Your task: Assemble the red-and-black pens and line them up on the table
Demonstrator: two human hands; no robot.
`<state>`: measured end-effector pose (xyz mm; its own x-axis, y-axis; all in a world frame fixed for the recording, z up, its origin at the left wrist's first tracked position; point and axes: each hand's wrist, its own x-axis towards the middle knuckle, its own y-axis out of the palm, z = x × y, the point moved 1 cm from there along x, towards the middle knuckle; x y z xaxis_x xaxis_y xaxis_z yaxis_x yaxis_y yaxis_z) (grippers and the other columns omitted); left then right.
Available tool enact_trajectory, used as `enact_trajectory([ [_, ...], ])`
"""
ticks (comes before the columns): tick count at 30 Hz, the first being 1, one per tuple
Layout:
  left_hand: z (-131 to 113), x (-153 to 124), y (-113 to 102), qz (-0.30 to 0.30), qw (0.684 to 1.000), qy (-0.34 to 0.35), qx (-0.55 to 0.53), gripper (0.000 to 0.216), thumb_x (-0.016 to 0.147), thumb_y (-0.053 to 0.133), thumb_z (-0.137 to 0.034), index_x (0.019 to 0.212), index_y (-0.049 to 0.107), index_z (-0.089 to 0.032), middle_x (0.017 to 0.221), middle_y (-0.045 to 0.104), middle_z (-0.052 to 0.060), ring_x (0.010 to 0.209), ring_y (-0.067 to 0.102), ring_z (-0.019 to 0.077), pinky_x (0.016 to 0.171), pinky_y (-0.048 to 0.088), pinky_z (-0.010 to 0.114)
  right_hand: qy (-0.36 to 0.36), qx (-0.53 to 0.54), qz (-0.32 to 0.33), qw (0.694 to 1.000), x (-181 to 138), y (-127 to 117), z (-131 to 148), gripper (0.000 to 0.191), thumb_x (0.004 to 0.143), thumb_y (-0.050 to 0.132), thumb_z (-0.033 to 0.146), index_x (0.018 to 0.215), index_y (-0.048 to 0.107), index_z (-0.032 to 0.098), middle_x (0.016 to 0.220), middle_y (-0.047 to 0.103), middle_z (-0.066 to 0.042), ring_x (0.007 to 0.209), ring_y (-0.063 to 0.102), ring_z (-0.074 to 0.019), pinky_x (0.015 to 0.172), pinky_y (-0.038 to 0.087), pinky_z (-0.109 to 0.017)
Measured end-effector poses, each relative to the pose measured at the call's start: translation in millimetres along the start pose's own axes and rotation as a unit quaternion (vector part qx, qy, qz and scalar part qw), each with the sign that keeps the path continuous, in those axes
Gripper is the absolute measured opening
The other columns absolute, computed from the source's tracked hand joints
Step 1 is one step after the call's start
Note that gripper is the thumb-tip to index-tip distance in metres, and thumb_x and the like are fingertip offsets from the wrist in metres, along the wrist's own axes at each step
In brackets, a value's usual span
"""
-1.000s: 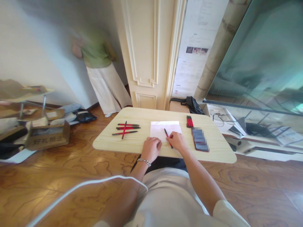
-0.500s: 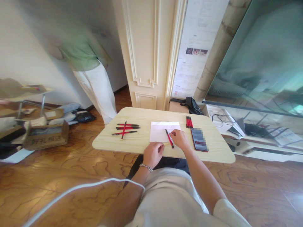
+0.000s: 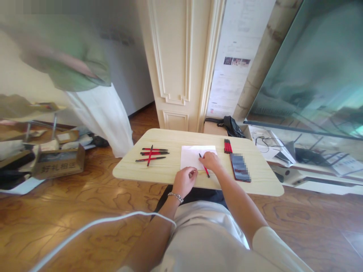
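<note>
My right hand [image 3: 210, 161] is closed over the middle of a red and black pen [image 3: 207, 172], whose two ends show. The pen lies slanted across a white sheet of paper [image 3: 188, 153], its lower end past the sheet's near edge. My left hand [image 3: 184, 182] is at the sheet's lower left corner, thumb and fingers pinched together; what they hold is too small to make out. To the left lie several loose red and black pens [image 3: 154, 153], one crossing the others. Several more pens [image 3: 228, 146] lie side by side on the right, above a dark phone [image 3: 241, 168].
The pale wooden table [image 3: 167, 136] has rounded corners. A person in a green top and white trousers [image 3: 102, 117] stands beyond its left side. A cardboard box [image 3: 59, 164] is on the floor at left. A white cable [image 3: 113, 218] runs by my left arm.
My right hand has moved slightly left, over the pen's middle. My left hand stays almost in place. The person in green has shifted to the left.
</note>
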<state>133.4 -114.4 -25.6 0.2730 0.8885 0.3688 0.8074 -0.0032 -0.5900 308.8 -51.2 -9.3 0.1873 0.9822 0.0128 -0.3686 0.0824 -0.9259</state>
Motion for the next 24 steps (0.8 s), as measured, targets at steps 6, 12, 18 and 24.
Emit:
enact_trajectory([
  [6, -11.8, 8.2, 8.7, -0.012, 0.987, -0.061, -0.151, 0.028, 0.085, 0.052, -0.044, 0.093, 0.066, -0.021, 0.081, 0.071, 0.005, 0.072, 0.065, 0.0173, 0.068, 0.049, 0.027, -0.069, 0.367, 0.004, 0.928, -32.3, 0.0, 2.0, 0.039, 0.082, 0.049, 0.05, 0.075, 0.067, 0.016, 0.061, 0.06, -0.002, 0.059, 0.055, -0.0131, 0.056, 0.039, -0.023],
  [12, -17.6, 9.5, 28.8, 0.03, 0.887, -0.171, -0.427, 0.038, 0.077, 0.062, -0.051, 0.091, 0.06, -0.016, 0.072, 0.068, 0.006, 0.062, 0.065, 0.0174, 0.061, 0.053, 0.03, -0.033, 0.575, 0.04, 0.817, -63.8, 8.8, 8.6, 0.04, 0.075, 0.058, 0.053, 0.088, 0.068, 0.016, 0.065, 0.06, 0.0, 0.052, 0.05, -0.0109, 0.048, 0.039, -0.023],
  [18, -17.8, 3.0, 31.6, 0.023, 0.875, -0.189, -0.445, 0.037, 0.071, 0.07, -0.047, 0.086, 0.059, -0.015, 0.066, 0.063, 0.003, 0.052, 0.058, 0.0114, 0.049, 0.045, 0.023, -0.016, 0.565, -0.04, 0.824, -61.5, 5.6, 12.7, 0.039, 0.072, 0.063, 0.053, 0.085, 0.067, 0.017, 0.07, 0.063, -0.002, 0.057, 0.052, -0.0112, 0.048, 0.039, -0.022],
  [24, -17.5, 0.5, 35.1, 0.0, 0.878, -0.175, -0.446, 0.032, 0.078, 0.063, -0.046, 0.08, 0.06, -0.015, 0.057, 0.053, -0.003, 0.042, 0.041, 0.0049, 0.04, 0.025, 0.019, -0.008, 0.593, -0.06, 0.803, -61.1, 15.2, 20.1, 0.041, 0.074, 0.061, 0.056, 0.072, 0.064, 0.015, 0.067, 0.061, -0.003, 0.05, 0.047, -0.0098, 0.041, 0.035, -0.022],
])
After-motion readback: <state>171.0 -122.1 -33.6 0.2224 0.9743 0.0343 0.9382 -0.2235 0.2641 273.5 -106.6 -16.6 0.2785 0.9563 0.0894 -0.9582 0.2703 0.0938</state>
